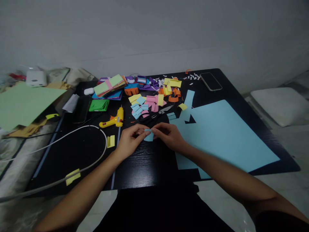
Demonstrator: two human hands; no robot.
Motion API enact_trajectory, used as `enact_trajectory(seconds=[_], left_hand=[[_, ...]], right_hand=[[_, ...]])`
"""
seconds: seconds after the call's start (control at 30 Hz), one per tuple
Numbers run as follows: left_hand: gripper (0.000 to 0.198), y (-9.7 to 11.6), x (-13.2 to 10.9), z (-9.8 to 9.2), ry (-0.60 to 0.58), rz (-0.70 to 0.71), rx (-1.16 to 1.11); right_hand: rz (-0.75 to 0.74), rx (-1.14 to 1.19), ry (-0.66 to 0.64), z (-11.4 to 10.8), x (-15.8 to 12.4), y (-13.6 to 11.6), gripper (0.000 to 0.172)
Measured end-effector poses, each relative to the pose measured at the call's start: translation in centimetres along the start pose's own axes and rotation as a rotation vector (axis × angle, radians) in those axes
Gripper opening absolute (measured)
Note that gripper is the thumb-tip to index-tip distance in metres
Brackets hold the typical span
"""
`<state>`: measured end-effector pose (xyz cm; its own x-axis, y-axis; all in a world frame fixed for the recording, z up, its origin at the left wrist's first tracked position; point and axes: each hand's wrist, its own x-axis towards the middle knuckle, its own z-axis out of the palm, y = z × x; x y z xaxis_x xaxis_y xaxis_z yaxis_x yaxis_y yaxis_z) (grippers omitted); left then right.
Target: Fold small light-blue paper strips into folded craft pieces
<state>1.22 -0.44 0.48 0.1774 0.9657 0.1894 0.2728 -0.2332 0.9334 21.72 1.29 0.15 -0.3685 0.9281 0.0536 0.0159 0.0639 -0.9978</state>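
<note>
My left hand (130, 137) has its thumb and finger pinched on the left side of a small blue paper (149, 137). My right hand (170, 135) pinches the same paper at its right side, near the top. The two hands are close to each other, and the small blue paper is between them, over the near middle part of the black table (142, 167).

Just past my hands, on the far side, I see black scissors (166, 110) lying on the table. Beyond them is a messy heap of little papers, with pink pieces (154, 104) in the middle. To the right I see a big blue sheet (224, 138), and my right arm goes over it. A phone (211, 81) lies at the far right.

On the left there is a yellow glue gun (116, 119). Green papers (98, 105) lie farther away than it. Nearer to me, a little yellow paper (111, 141) sits just beside a bendy white cord (105, 145).
</note>
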Motion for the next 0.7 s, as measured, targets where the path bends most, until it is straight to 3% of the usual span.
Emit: enact_trajectory(seconds=[0.13, 0.47, 0.7], left_hand=[[0.023, -0.24, -0.18, 0.02, 0.003, 0.026, 0.020], [0.023, -0.70, -0.47, -0.16, -0.035, 0.040, 0.064], [0.026, -0.49, -0.25, 0.05, -0.030, -0.046, -0.057]], right_hand=[[0.044, 0.052, -0.005, 0.02, 0.17, 0.25, 0.026], [0.011, -0.095, 0.004, -0.13, 0.10, 0.53, 0.019], [0.047, 0.006, 0.004, -0.15, 0.37, 0.66, 0.020]])
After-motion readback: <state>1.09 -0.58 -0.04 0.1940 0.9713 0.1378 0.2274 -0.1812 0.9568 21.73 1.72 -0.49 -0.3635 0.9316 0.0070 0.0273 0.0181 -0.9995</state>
